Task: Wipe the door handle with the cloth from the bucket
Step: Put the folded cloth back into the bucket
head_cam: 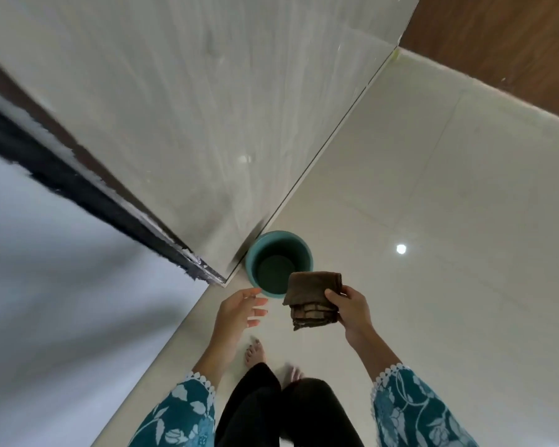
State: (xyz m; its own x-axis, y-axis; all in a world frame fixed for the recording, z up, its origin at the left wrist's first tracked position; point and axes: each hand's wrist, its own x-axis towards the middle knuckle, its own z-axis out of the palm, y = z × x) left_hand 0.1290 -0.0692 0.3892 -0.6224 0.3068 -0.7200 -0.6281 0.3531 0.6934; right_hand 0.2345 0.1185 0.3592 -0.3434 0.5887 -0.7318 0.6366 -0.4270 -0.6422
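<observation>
A folded brown cloth (313,300) hangs in the air just right of and in front of a teal bucket (279,262). My right hand (350,309) grips the cloth by its right edge. My left hand (241,306) is open with fingers spread, beside the bucket's near left rim and apart from the cloth. The bucket stands on the pale floor, against the bottom corner of a light grey door panel (188,117). Nothing is visible inside the bucket. No door handle is in view.
The door's dark edge (88,188) runs diagonally at left, with a pale grey surface (55,301) beyond it. Glossy beige floor tiles (433,204) spread to the right. A brown wooden surface (513,43) fills the top right. My bare feet (255,351) stand below the hands.
</observation>
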